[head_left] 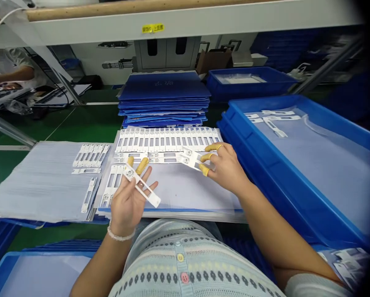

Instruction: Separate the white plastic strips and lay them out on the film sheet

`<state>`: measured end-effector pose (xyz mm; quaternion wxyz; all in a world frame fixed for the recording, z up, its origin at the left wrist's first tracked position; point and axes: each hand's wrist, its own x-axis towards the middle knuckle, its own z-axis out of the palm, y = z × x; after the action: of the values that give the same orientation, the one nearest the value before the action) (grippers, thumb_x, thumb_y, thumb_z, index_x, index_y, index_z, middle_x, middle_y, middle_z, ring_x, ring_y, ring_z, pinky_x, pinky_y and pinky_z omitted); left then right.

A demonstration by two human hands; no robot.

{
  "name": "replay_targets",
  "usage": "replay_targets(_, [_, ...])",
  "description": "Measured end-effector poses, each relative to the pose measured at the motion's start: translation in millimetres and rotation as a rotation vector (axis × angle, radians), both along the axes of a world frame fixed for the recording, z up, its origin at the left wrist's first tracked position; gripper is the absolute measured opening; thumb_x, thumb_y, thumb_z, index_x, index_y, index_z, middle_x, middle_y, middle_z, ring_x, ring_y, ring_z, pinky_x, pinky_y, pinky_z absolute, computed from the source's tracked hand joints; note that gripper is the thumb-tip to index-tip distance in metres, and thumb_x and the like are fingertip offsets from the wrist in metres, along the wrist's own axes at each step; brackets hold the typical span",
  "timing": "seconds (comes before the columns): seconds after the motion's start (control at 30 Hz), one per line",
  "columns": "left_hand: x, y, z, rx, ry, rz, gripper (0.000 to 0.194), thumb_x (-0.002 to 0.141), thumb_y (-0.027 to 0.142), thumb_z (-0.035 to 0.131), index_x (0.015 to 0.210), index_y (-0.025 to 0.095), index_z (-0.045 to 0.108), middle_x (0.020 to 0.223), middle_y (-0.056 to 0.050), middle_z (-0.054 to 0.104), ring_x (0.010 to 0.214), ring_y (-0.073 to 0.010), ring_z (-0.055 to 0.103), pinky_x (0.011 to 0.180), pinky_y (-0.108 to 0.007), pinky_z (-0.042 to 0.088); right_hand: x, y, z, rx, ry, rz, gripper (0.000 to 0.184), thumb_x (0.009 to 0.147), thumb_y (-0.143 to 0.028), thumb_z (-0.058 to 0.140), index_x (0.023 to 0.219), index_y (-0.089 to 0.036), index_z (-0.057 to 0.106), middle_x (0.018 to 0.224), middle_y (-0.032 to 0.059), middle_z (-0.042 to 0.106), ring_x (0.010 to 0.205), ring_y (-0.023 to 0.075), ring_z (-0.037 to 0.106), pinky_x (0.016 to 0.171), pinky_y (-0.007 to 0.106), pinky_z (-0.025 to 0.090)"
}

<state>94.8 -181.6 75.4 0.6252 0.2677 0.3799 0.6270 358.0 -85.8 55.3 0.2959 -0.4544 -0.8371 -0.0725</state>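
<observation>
White slotted strip [141, 185] gripped between fingers of left hand [127, 210]; second strip [189, 159] pinched by right hand [225, 167]; yellow shelf label [152, 28] printed with Chinese characters.

Two hands [129, 206] [226, 167] hold one white plastic strip [141, 185] each; five yellow finger cots [141, 166] show; three blue trays [265, 165] lie around one stack of blue sheets [163, 93].

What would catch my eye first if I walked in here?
At centre, the left hand holds a white slotted strip and the right hand a second strip, with yellow finger covers. Behind them lies a row of matching strips; a large blue tray sits rightward.
</observation>
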Motion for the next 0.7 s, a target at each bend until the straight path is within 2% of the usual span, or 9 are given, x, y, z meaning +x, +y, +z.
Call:
replay_targets(0.1, [-9,3,-0.6,-0.050,-0.034,0.049,0.049,0.093,0.028,0.046,0.140,0.040,0.037,0.148,-0.003,0.042,0.130,-0.0279,0.046,0.095,-0.052,0.051,29,11,-10.0,-0.146,-0.222,0.032,0.009,0.079,-0.023,0.063,0.084,-0.018,0.069,0.106,0.0135,0.057,0.114,0.0336,0.045,0.089,0.050,0.041])
replay_targets(0.17, [-13,4,-3.1,-0.104,-0.044,0.090,0.043,0.091,0.030,0.049,0.134,0.034,0.047,0.142,-0.006,0.049,0.124,-0.0277,0.052,0.091,-0.048,0.054,41,17,-15.1,-0.227,-0.285,0.058,0.010,0.079,-0.022,0.064,0.085,-0.018,0.070,0.108,0.0135,0.057,0.115,0.0333,0.045,0.091,0.051,0.040])
replay_targets(0.27, [-17,7,-9.0,-0.133,-0.013,0.179,0.033,0.088,0.034,0.054,0.119,0.026,0.061,0.134,-0.008,0.056,0.118,-0.0262,0.056,0.087,-0.040,0.056,50,32,-17.7,-0.310,-0.259,0.026,0.012,0.081,-0.025,0.063,0.088,-0.019,0.071,0.110,0.0124,0.057,0.115,0.0325,0.044,0.092,0.050,0.039])
replay_targets(0.4, [-26,8,-16.3,-0.069,0.113,0.302,0.033,0.081,0.041,0.065,0.108,0.022,0.066,0.123,-0.006,0.061,0.102,-0.0199,0.061,0.078,-0.029,0.054,56,57,-18.6,-0.391,-0.201,-0.037,0.015,0.082,-0.026,0.061,0.090,-0.020,0.072,0.111,0.0117,0.056,0.116,0.0322,0.042,0.094,0.049,0.037])
replay_targets(0.5, [-41,3,-18.2,-0.066,0.315,0.368,0.029,0.076,0.046,0.069,0.087,0.019,0.067,0.089,-0.003,0.065,0.075,-0.0133,0.057,0.064,-0.023,0.048,58,71,-23.7,-0.434,-0.195,-0.036,0.016,0.081,-0.027,0.061,0.090,-0.020,0.073,0.111,0.0115,0.056,0.116,0.0321,0.042,0.094,0.048,0.037])
replay_targets(0.57, [-53,-2,-16.5,-0.126,0.535,0.309,0.034,0.078,0.052,0.064,0.069,0.019,0.060,0.065,0.000,0.055,0.059,-0.0122,0.048,0.054,-0.024,0.041,60,74,-28.7,-0.428,-0.187,-0.033,0.016,0.081,-0.028,0.061,0.089,-0.022,0.073,0.110,0.0108,0.057,0.115,0.0319,0.043,0.092,0.048,0.037])
replay_targets(0.63, [-64,-6,-12.4,-0.188,0.802,0.205,0.041,0.079,0.056,0.059,0.062,0.020,0.051,0.056,0.002,0.045,0.053,-0.0121,0.042,0.049,-0.024,0.034,61,76,-33.3,-0.406,-0.169,-0.030,0.016,0.081,-0.029,0.061,0.089,-0.023,0.073,0.110,0.0106,0.058,0.114,0.0319,0.043,0.091,0.048,0.038])
replay_targets(0.7, [-73,-7,-7.6,-0.200,1.016,0.177,0.038,0.078,0.056,0.061,0.067,0.020,0.053,0.055,0.003,0.044,0.053,-0.0123,0.040,0.048,-0.024,0.032,62,76,-36.8,-0.386,-0.154,-0.030,0.017,0.081,-0.030,0.060,0.088,-0.023,0.073,0.110,0.0109,0.059,0.113,0.0323,0.044,0.089,0.049,0.038])
